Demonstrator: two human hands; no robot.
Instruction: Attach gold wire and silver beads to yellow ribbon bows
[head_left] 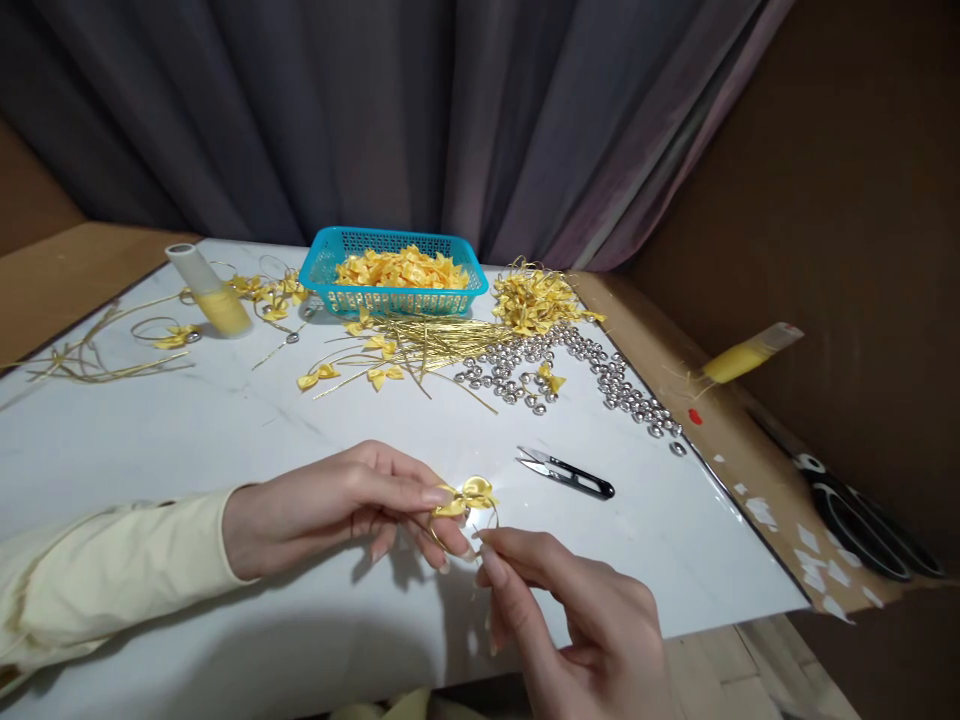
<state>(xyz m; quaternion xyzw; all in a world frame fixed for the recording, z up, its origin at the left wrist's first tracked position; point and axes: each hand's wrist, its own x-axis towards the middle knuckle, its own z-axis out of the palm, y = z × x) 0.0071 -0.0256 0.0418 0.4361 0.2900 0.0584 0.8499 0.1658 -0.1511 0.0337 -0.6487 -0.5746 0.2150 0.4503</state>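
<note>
Near the front of the white table, my left hand (352, 505) pinches a yellow ribbon bow (475, 490) between thumb and fingers. A loop of gold cord (438, 533) hangs from the bow, and a bit of silver shows under its knot. To the right and slightly lower, my right hand (577, 620) is closed, thumb against forefinger, on the thin end of the gold cord. Black-handled thread snips (566, 472) lie on the table just beyond my right hand.
Behind stands a blue basket (319, 262) of yellow bows. Before it lie cut gold cords (442, 340), silver beads (517, 360) and a pile of corded bows (536, 300). A yellow-wound tube (214, 295) stands left. Another spool (750, 355) and black scissors (862, 520) are right.
</note>
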